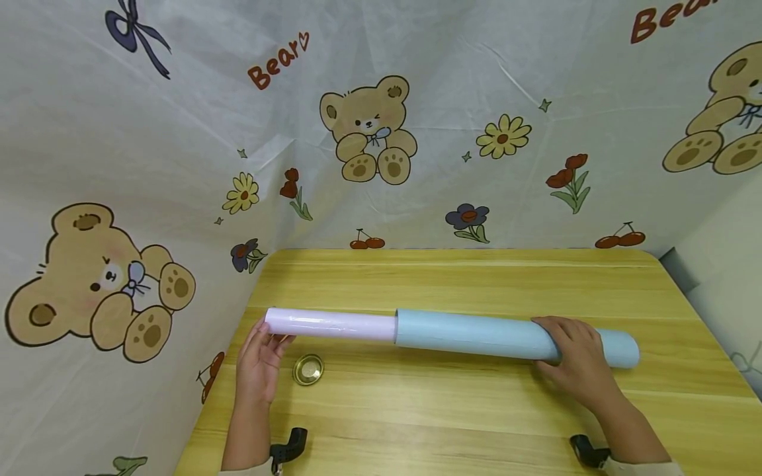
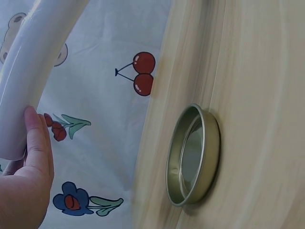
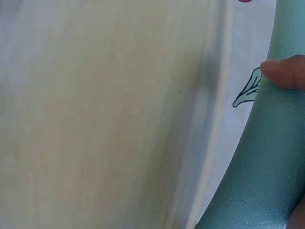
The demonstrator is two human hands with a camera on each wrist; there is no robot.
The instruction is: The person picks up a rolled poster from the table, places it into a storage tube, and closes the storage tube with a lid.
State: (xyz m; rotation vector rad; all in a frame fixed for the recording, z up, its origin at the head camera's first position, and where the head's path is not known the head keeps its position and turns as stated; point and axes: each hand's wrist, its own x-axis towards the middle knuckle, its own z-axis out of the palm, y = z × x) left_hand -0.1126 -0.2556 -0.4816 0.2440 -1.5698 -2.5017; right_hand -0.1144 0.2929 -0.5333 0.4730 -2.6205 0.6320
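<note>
A smooth lilac tube [image 1: 333, 324] juts from the left mouth of a wider light blue tube [image 1: 470, 334], both lying nearly level across the table. My left hand [image 1: 257, 362] holds the lilac tube's outer end, and in the left wrist view its fingers [image 2: 35, 138] lie against the tube's side. Over the right part of the blue tube, my right hand [image 1: 576, 360] grips from above, its thumb [image 3: 283, 71] pressed on the textured surface in the right wrist view. How far the lilac tube reaches inside is hidden. A shallow round gold lid [image 1: 308, 370] rests beside my left hand.
The wooden table [image 1: 428, 416] spreads beneath both tubes. A white cloth [image 1: 428, 198] printed with bears and flowers hangs behind it and along its left side. Black wrist mounts [image 1: 290, 445] show near both forearms.
</note>
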